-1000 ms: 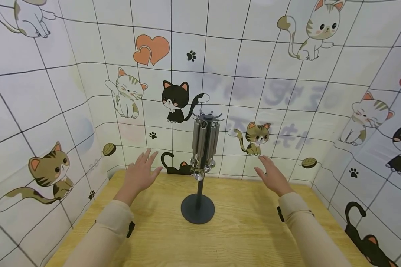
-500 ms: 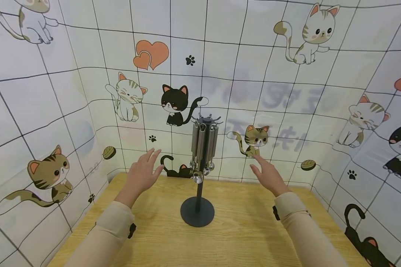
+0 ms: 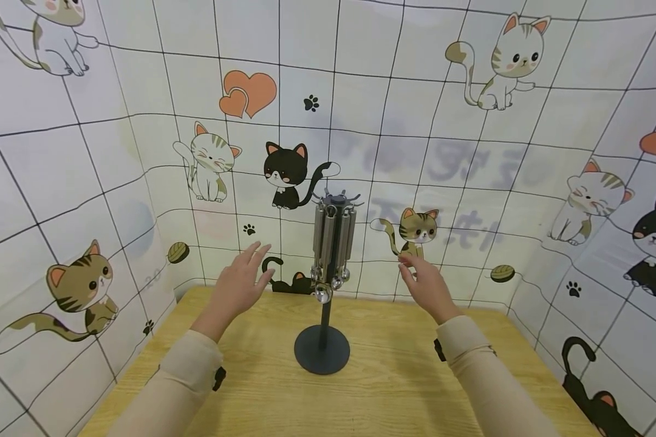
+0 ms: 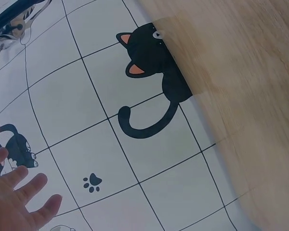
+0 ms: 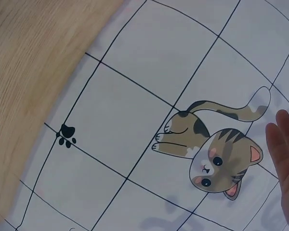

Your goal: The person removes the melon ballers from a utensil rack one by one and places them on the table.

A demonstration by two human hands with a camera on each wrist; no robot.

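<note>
A dark stand (image 3: 322, 350) with a round base and a ring of hooks on top stands near the back of the table. From its hooks hang several steel utensils (image 3: 333, 237) with long handles and shiny rounded ends; their exact kind is too small to make out. My left hand (image 3: 237, 288) is held to the left of the stand, fingers spread and holding nothing. On the other side my right hand (image 3: 429, 288) is also raised, its fingers loosely extended and apart from the utensils. In the left wrist view, part of the hanging utensils (image 4: 9, 41) shows at the top left corner.
The wooden table (image 3: 382, 388) ends at a white wall covering (image 3: 361, 54) with black grid lines and printed cats. This covering also closes in the left and right sides. Both sleeves reach in from the front edge.
My right hand has moved left, nearer the stand. The left hand has shifted slightly right towards it. The whole head view has sunk a little; the stand and utensils stay in place.
</note>
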